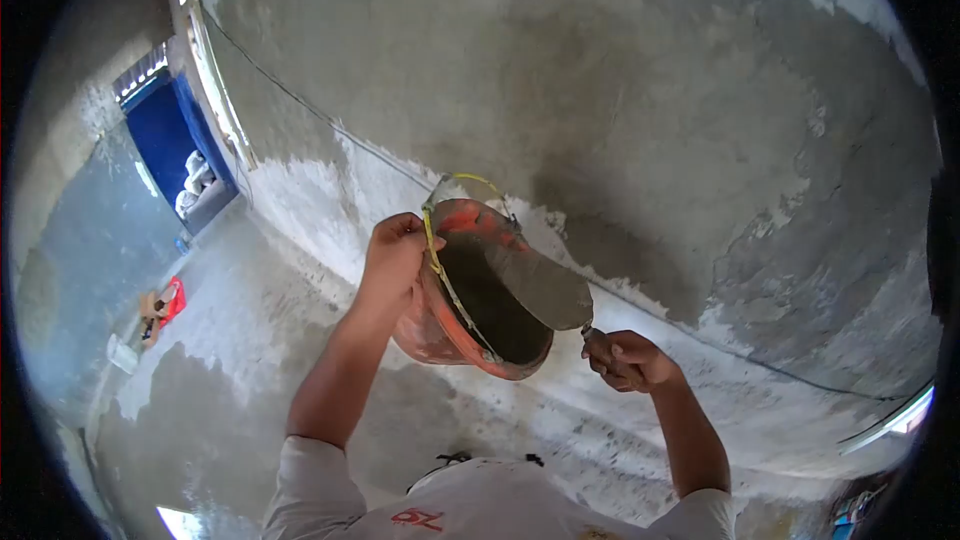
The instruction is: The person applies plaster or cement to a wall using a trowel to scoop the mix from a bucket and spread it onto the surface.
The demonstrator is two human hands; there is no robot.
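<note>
My left hand point(395, 258) is closed on the rim and yellow handle of an orange bucket point(412, 332), which is smeared with grey and tilted toward the wall. Dark grey mortar point(490, 305) shows inside it. In my right hand point(635, 362) is the handle of a trowel, gripped with the fingers wrapped round it. The broad, grey-coated trowel blade point(552, 290) lies across the bucket's opening and hides part of the far rim.
A large wall point(640, 90) with damp grey plaster and whitish bare patches rises ahead. A cable point(300, 98) runs along it. At the left are a blue doorway point(160, 130), a red bag point(175, 302) and a white container point(123, 354) on the floor.
</note>
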